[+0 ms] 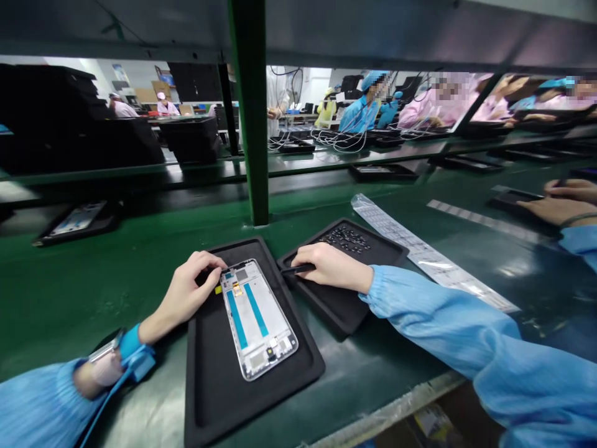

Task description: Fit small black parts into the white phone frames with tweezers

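Observation:
A white phone frame (258,318) with two blue strips lies in a black foam tray (209,379) on the green belt. My left hand (189,292) rests at the frame's top left corner, fingertips pressing there. My right hand (329,266) holds a thin black tool (298,269) whose tip points toward the frame. That hand rests on a second black tray (342,305), which carries several small dark parts (347,236) at its far end. A blue strap circles my left wrist (133,351).
A green post (252,124) rises just behind the trays. A clear strip of labels (420,252) lies to the right. Another person's hands (566,202) work at a tray on the right. Other trays sit on the belt; workers sit across the line.

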Demonstrator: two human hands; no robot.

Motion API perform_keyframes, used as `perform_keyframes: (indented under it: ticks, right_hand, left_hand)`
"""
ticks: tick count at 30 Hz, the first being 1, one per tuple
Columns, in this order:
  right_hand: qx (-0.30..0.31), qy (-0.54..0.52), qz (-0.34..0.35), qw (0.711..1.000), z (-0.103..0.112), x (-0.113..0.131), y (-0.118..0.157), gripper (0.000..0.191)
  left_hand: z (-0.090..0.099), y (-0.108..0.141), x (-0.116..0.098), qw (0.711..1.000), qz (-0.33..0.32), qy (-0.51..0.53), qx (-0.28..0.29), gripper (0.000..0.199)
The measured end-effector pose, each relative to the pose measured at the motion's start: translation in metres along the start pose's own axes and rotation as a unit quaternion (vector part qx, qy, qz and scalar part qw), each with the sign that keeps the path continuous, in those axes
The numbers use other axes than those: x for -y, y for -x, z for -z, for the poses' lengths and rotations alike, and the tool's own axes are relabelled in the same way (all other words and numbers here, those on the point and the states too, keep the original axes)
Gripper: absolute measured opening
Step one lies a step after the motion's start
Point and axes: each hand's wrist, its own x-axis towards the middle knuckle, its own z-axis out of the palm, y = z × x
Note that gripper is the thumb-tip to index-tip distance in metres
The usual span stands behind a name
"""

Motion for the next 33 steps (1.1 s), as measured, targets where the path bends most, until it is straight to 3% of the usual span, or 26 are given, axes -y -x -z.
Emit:
perform_keyframes:
  ticks: [5,8,12,16,19,24,33]
  right_hand:
    - [0.002,0.018,-0.008,1.000,0.005,-0.007,0.000,0.008]
    - [-0.054,-0.056,-0.006,0.997,0.007,-0.019,-0.011,0.007]
    - [-0.091,-0.208,-0.024,0.974,-0.002,-0.016,-0.051,0.021]
    - [-0.022,-0.359,0.000,0.933,-0.021,0.013,-0.090,0.024]
    - [0.025,-0.417,0.018,0.908,-0.032,0.031,-0.098,0.025]
    - [0.008,-0.390,0.003,0.921,-0.039,0.037,-0.091,0.022]
    - [-0.081,-0.281,0.023,0.956,-0.036,0.037,-0.087,0.017]
  left_hand:
    - [-0.005,0.000,0.002,1.000,0.005,0.011,0.007,0.016]
    - [-0.009,0.001,0.008,1.000,0.008,0.021,0.018,0.015]
    - [-0.010,0.001,0.009,0.999,0.014,0.025,0.016,0.015]
    - [-0.009,0.000,0.004,0.999,0.018,0.032,0.006,0.015]
    - [-0.010,0.001,0.004,0.999,0.020,0.033,0.006,0.013]
    - [-0.013,0.004,0.007,0.999,0.016,0.048,0.010,0.014]
    - [-0.013,0.004,0.008,0.997,0.056,0.051,-0.015,0.017]
